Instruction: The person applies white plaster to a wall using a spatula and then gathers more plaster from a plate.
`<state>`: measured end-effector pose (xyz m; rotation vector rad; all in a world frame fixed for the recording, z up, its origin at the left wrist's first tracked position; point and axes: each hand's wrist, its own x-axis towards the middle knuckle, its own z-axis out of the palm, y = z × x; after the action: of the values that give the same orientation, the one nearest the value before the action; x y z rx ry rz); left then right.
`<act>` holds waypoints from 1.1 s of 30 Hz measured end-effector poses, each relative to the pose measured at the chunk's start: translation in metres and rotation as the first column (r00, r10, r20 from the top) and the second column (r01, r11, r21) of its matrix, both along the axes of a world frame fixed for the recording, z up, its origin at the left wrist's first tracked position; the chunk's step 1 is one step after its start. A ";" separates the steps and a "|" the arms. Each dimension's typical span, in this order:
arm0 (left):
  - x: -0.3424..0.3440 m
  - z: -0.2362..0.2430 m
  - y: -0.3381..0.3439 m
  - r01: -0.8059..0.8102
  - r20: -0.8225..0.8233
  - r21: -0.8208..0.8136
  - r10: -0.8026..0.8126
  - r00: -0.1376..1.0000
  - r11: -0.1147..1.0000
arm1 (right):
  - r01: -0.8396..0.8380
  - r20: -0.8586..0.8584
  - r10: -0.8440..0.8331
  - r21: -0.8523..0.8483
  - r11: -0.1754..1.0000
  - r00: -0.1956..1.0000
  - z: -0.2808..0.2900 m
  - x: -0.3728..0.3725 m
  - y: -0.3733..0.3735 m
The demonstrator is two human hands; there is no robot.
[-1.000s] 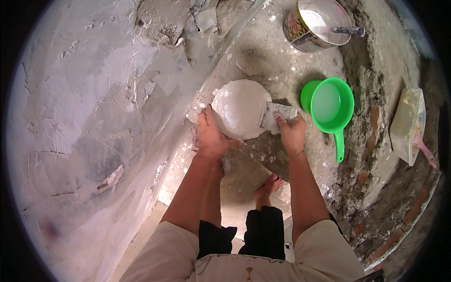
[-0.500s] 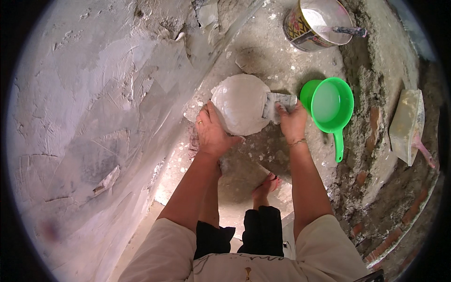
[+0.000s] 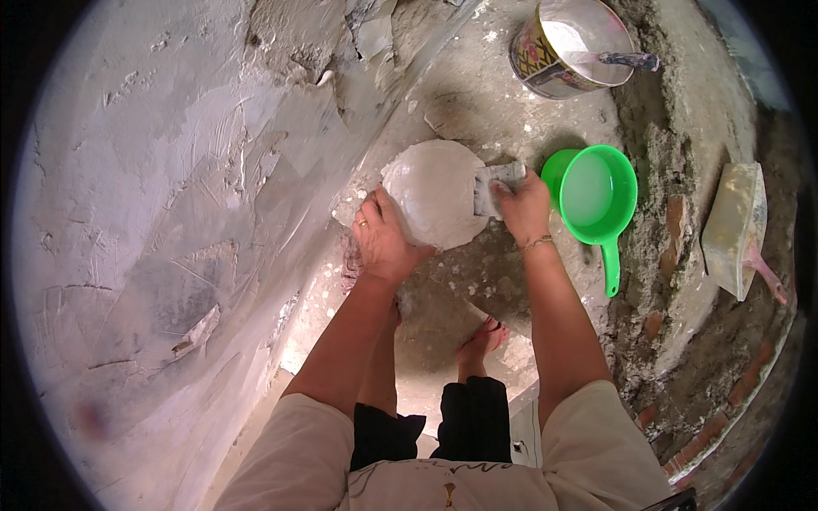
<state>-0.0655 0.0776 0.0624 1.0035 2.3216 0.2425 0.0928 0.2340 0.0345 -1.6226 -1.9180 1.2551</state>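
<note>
A round, pale thing smeared with wet plaster, a bowl or a disc, is in front of me. My left hand grips its near left edge, thumb along the near rim and fingers at the side, a ring on one finger. In my right hand is a wide, plaster-stained scraper. Its blade lies against the right edge of the round thing. My fingers cover part of the scraper. Just right of that hand stands a green dipper holding cloudy, whitish liquid, its handle toward me.
A patterned bucket at the far right holds white material and a dark-handled tool. A dustpan-like scoop with a pink handle lies farther right by rubble and bricks. The plastered wall rises on the left. My feet are below.
My right hand and the scraper have shifted slightly left, farther onto the round thing's edge. My left hand keeps its hold.
</note>
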 end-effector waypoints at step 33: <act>0.001 -0.005 0.003 0.003 -0.023 -0.085 -0.005 1.000 0.996 | -0.477 0.228 0.455 0.049 0.878 0.861 -0.001 -0.039 0.030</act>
<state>-0.0642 0.0811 0.0573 0.9736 2.3299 0.1295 0.0537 0.2640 0.0333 -1.3215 -2.5778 1.1533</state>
